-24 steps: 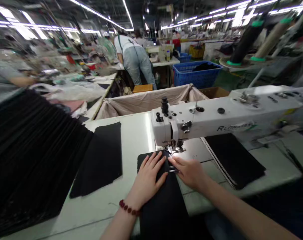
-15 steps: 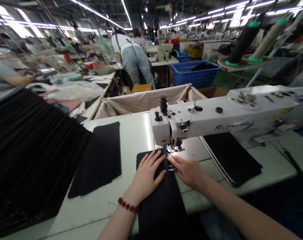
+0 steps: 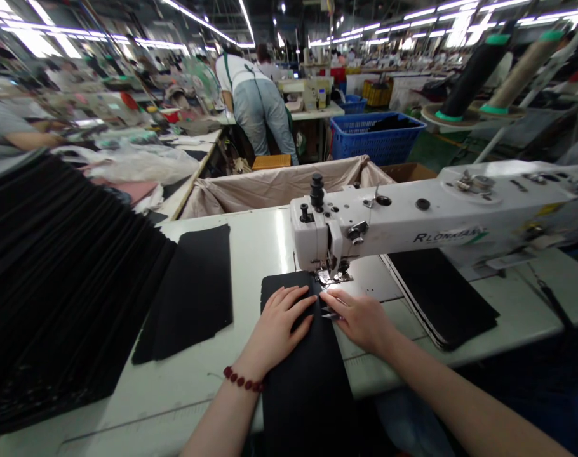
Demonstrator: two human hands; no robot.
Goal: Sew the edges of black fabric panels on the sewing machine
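A black fabric panel (image 3: 303,393) lies lengthwise on the sewing table, its far end at the presser foot (image 3: 334,277) of a white sewing machine (image 3: 394,219). Flat on the panel rests my left hand (image 3: 284,320), fingers stretched toward the foot; a dark red bead bracelet (image 3: 241,381) circles the wrist. At the panel's right edge, close in front of the foot, my right hand (image 3: 362,320) is closed around thread snips (image 3: 329,313). Their pointed blades stick out to the left from under the fingers. The palm hides the handles.
A tall stack of black panels (image 3: 55,285) fills the left side, with loose black panels (image 3: 194,285) beside it. More panels (image 3: 441,295) lie under the machine arm. Behind the table is a cloth-lined bin (image 3: 270,190). A person (image 3: 258,101) bends over another table.
The panel's far end has slid a little farther forward alongside the presser foot, both hands moving with it. My left fingers have drawn slightly closer together. The camera view has shifted slightly.
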